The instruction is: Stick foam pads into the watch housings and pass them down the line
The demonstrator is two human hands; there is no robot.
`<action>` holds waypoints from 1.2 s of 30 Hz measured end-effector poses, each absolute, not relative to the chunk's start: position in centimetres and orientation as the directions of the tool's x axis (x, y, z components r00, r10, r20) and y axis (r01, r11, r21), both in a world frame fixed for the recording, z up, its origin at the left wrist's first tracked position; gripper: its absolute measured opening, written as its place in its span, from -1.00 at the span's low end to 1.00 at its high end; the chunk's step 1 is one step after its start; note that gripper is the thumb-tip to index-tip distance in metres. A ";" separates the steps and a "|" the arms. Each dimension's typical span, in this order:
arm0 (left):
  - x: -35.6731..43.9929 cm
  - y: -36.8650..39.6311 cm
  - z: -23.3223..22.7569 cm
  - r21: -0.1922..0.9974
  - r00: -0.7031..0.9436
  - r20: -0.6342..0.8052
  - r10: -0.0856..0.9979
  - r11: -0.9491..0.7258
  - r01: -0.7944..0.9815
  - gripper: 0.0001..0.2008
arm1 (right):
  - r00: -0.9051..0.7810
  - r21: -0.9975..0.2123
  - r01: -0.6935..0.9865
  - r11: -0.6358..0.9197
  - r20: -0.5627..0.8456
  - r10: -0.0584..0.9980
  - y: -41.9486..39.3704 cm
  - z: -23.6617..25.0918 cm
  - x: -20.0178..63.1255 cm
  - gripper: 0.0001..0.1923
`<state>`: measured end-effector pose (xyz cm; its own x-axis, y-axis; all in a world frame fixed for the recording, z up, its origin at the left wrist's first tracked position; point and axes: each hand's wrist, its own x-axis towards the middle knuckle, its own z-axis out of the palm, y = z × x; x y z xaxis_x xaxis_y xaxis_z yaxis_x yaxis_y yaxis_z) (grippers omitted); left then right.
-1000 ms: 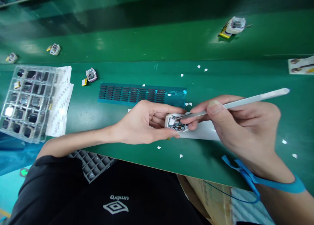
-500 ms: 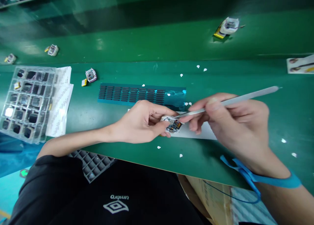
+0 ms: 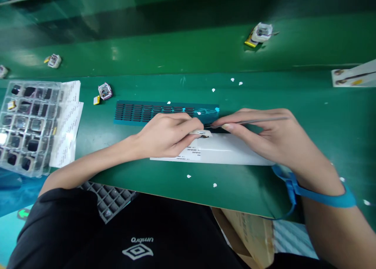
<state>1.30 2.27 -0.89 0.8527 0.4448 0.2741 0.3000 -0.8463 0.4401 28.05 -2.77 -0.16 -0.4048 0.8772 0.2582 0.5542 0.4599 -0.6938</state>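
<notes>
Pinched in my left hand [image 3: 173, 134] is a small white device housing [image 3: 202, 133], tipped on edge so only its side and a bit of the dark inside show. My right hand [image 3: 264, 134] is closed around metal tweezers [image 3: 252, 121], whose tip reaches the far side of the housing; the exact contact point is hidden. Beneath both hands lies a white label strip [image 3: 235, 147] with printed text at its left part. Just beyond my left hand, a blue sheet with rows of small dark strips [image 3: 141, 111] lies on the bench.
A clear tray of watch-like parts [image 3: 26, 124] stands at left, beside printed label sheets [image 3: 67, 132]. Similar housings with yellow batteries lie at the back, one housing [image 3: 105, 91] nearer. White round stickers [image 3: 215, 185] dot the green bench. A blue wrist strap [image 3: 326, 196] circles my right wrist.
My left hand has turned the housing from face-up onto its edge and moved it slightly away from me. The tweezers have swung lower and flatter, with their tip now behind the housing.
</notes>
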 end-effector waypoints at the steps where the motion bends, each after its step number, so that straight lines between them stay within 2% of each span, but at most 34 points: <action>1: 1.3 2.3 -1.2 0.386 0.873 0.274 0.403 -0.878 0.284 -0.68 | -0.402 -0.706 0.553 0.443 0.240 0.884 -2.7 -0.2 28.1 -0.80; 5: 1.1 2.4 -1.8 0.226 0.915 0.271 0.298 -0.944 0.241 -0.61 | -0.376 -0.733 0.552 0.397 0.206 0.903 -2.7 -0.2 28.3 -0.79; 11: 1.2 2.5 -1.9 0.256 0.900 0.282 0.333 -0.930 0.263 -0.65 | -0.395 -0.737 0.537 0.410 0.210 0.894 -2.6 -0.5 28.1 -0.78; 14: 1.6 2.3 -2.0 0.234 0.893 0.303 0.333 -0.934 0.269 -0.65 | -0.387 -0.702 0.540 0.464 0.282 0.878 -3.0 -0.6 27.8 -0.76; 18: 2.2 1.8 -2.1 0.121 0.871 0.374 0.319 -0.948 0.296 -0.69 | -0.395 -0.621 0.539 0.569 0.410 0.822 -3.6 -1.0 27.2 -0.68; 22: 2.4 1.6 -2.0 0.077 0.879 0.372 0.298 -0.954 0.291 -0.78 | -0.421 -0.522 0.592 0.614 0.450 0.788 -3.7 -1.4 27.0 -0.73; 25: 2.6 1.5 -1.9 0.023 0.905 0.331 0.268 -0.961 0.276 -0.81 | -0.354 -0.491 0.634 0.597 0.502 0.789 -3.5 -1.3 27.0 -0.71; 28: 2.7 1.7 -2.0 0.027 0.918 0.287 0.276 -0.960 0.280 -0.78 | -0.258 -0.500 0.628 0.596 0.589 0.766 -3.3 -0.8 27.0 -0.64; 30: 2.6 1.8 -2.1 0.028 0.919 0.289 0.268 -0.962 0.271 -0.77 | -0.274 -0.496 0.619 0.609 0.590 0.760 -3.1 -0.7 27.0 -0.67; 34: 2.0 2.0 -2.3 0.010 0.925 0.337 0.177 -0.983 0.184 -0.75 | -0.368 -0.473 0.638 0.607 0.505 0.781 -2.8 -1.2 27.2 -0.80; 36: 1.7 2.1 -2.3 0.028 0.922 0.343 0.179 -0.983 0.180 -0.77 | -0.388 -0.469 0.650 0.598 0.472 0.792 -2.8 -1.4 27.4 -0.82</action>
